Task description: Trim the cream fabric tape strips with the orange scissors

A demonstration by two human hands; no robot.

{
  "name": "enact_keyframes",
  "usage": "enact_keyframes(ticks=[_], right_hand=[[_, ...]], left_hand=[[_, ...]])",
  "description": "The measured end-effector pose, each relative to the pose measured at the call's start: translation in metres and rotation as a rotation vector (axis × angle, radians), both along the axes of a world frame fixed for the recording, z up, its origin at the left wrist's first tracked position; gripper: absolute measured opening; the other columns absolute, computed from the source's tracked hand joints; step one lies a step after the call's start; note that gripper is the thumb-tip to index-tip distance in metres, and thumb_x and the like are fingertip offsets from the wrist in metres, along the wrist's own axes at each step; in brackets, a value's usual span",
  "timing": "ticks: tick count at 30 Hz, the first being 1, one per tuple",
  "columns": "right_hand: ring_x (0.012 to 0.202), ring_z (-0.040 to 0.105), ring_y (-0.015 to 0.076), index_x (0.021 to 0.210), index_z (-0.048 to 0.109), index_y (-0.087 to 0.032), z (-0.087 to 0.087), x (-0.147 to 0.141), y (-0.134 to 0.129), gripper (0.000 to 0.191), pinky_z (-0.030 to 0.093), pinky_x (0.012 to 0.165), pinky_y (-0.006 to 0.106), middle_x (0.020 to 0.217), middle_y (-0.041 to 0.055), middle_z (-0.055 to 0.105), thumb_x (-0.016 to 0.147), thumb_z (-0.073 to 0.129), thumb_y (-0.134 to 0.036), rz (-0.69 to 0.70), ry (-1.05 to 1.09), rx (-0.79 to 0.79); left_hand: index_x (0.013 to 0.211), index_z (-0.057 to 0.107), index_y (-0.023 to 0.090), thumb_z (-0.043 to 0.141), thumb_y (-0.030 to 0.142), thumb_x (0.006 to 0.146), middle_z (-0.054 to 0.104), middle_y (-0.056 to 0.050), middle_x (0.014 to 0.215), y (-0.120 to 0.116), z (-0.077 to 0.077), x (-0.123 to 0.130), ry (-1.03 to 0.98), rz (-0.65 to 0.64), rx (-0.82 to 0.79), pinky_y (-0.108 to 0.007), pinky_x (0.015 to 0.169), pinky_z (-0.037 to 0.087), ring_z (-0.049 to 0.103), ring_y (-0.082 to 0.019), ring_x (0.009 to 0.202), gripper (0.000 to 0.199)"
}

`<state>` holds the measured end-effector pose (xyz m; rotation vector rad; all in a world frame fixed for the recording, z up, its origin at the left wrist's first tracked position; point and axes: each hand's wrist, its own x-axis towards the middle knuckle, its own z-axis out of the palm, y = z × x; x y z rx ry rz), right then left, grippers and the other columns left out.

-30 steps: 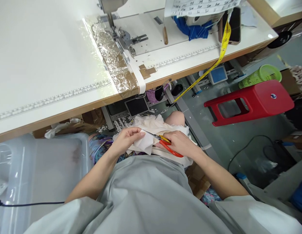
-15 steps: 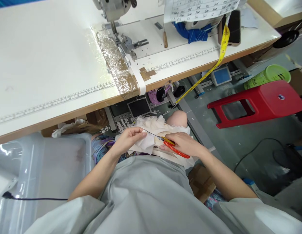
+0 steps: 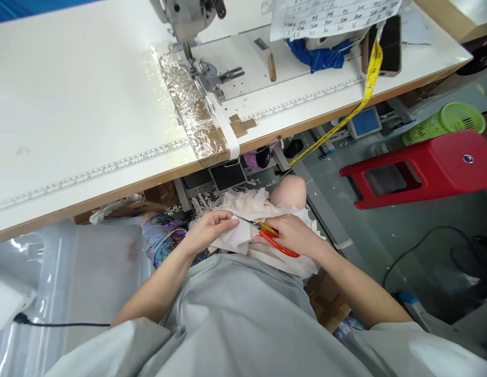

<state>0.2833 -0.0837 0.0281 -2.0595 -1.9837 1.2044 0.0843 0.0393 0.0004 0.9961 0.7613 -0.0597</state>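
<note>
Below front edge of desk (image 3: 90, 131): our left grip (image 3: 210, 228) pinches white cloth (image 3: 239, 236), right grip (image 3: 296, 233) holds scissors (image 3: 269, 237). Blades (image 3: 245, 219) near fingertips (image 3: 232, 223); a slip could nick us.

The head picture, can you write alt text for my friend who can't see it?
The right hand holds scissors up to white cloth pinched in the left hand. Ahead, a sewing machine stands on a white table; a red stool is off to the right.

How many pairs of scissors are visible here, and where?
1. The scissors are in the right hand, pointing toward the left hand, which pinches white cloth. Others may be hidden under the pale ruffled fabric.
</note>
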Motion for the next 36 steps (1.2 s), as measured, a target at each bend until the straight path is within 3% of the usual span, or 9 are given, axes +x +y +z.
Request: enact_keyframes(ticks=[4, 8, 14, 20, 24, 27, 30, 33, 36], right_hand=[[0.052, 0.041, 0.0122, 0.063, 0.045, -0.02, 0.004, 0.007, 0.003, 0.055, 0.023, 0.053, 0.026, 0.057, 0.0002, 0.052, 0.091, 0.041, -0.067, -0.082, 0.067, 0.004], [0.059, 0.047, 0.0149, 0.069, 0.048, -0.021, 0.043, 0.033, 0.028, 0.054, 0.028, 0.054, 0.026, 0.067, 0.0028, 0.057, 0.092, 0.035, -0.068, -0.123, -0.077, 0.171], [0.07, 0.063, 0.025, 0.072, 0.058, -0.017, 0.102, 0.078, 0.128, 0.058, 0.034, 0.057, 0.029, 0.072, 0.0134, 0.065, 0.093, 0.033, -0.064, -0.179, -0.622, 0.076], [0.079, 0.066, 0.0265, 0.086, 0.069, -0.01, 0.114, 0.087, 0.242, 0.038, 0.043, 0.059, 0.029, 0.088, 0.0163, 0.072, 0.081, 0.062, -0.047, -0.231, -0.544, -0.016], [0.081, 0.066, 0.0256, 0.094, 0.068, -0.006, 0.126, 0.076, 0.275, 0.032, 0.045, 0.063, 0.029, 0.09, 0.017, 0.072, 0.078, 0.069, -0.033, -0.277, -0.509, 0.042], [0.098, 0.064, 0.0285, 0.107, 0.063, -0.003, 0.134, 0.055, 0.266, 0.03, 0.044, 0.069, 0.031, 0.111, 0.0232, 0.067, 0.089, 0.055, -0.026, -0.303, -0.509, 0.2], [0.093, 0.064, 0.0233, 0.1, 0.065, -0.01, 0.129, 0.024, 0.227, 0.035, 0.042, 0.068, 0.029, 0.106, 0.0155, 0.07, 0.099, 0.039, -0.032, -0.236, -0.443, 0.314], [0.08, 0.063, 0.015, 0.095, 0.067, -0.018, 0.114, -0.004, 0.175, 0.035, 0.039, 0.063, 0.022, 0.09, 0.0016, 0.072, 0.09, 0.058, -0.052, 0.017, -0.108, 0.256], [0.068, 0.058, 0.0106, 0.102, 0.065, -0.016, 0.098, -0.018, 0.136, 0.028, 0.037, 0.058, 0.02, 0.08, -0.0015, 0.069, 0.086, 0.066, -0.04, 0.194, 0.199, 0.139]], left_hand=[[0.072, 0.061, 0.013, 0.071, 0.057, 0.073, 0.056, 0.0, 0.062, 0.004, 0.0, 0.003, 0.009, -0.008, -0.011, -0.02, 0.051, 0.031, 0.044, -0.009, 0.054, 0.046], [0.074, 0.065, 0.012, 0.069, 0.06, 0.074, 0.058, -0.003, 0.065, 0.009, 0.001, 0.005, -0.014, 0.024, 0.071, -0.022, 0.055, 0.033, 0.048, -0.011, 0.058, 0.048], [0.085, 0.063, 0.015, 0.07, 0.063, 0.073, 0.057, 0.0, 0.064, 0.019, 0.016, -0.007, 0.032, 0.376, 0.139, -0.021, 0.051, 0.035, 0.046, -0.011, 0.054, 0.049], [0.074, 0.06, 0.017, 0.072, 0.065, 0.07, 0.049, 0.002, 0.053, 0.019, 0.037, -0.017, 0.058, 0.488, 0.286, -0.019, 0.046, 0.03, 0.039, -0.009, 0.048, 0.05], [0.071, 0.065, 0.018, 0.073, 0.067, 0.065, 0.06, -0.003, 0.067, 0.013, 0.042, -0.021, 0.045, 0.515, 0.456, -0.023, 0.056, 0.04, 0.052, -0.017, 0.064, 0.05], [0.076, 0.065, 0.02, 0.072, 0.068, 0.066, 0.062, -0.004, 0.071, 0.012, 0.039, -0.023, 0.015, 0.521, 0.462, -0.027, 0.06, 0.043, 0.055, -0.02, 0.069, 0.049], [0.086, 0.06, 0.022, 0.068, 0.068, 0.071, 0.056, -0.001, 0.062, 0.015, 0.036, -0.02, -0.004, 0.519, 0.468, -0.027, 0.056, 0.041, 0.051, -0.018, 0.06, 0.049], [0.086, 0.057, 0.024, 0.062, 0.07, 0.074, 0.048, 0.002, 0.058, 0.019, 0.037, -0.01, -0.006, 0.49, 0.574, -0.027, 0.051, 0.037, 0.045, -0.017, 0.053, 0.048], [0.083, 0.057, 0.022, 0.059, 0.067, 0.079, 0.055, -0.001, 0.071, 0.021, 0.045, 0.002, -0.071, 0.483, 0.684, -0.026, 0.06, 0.042, 0.051, -0.017, 0.064, 0.046]])
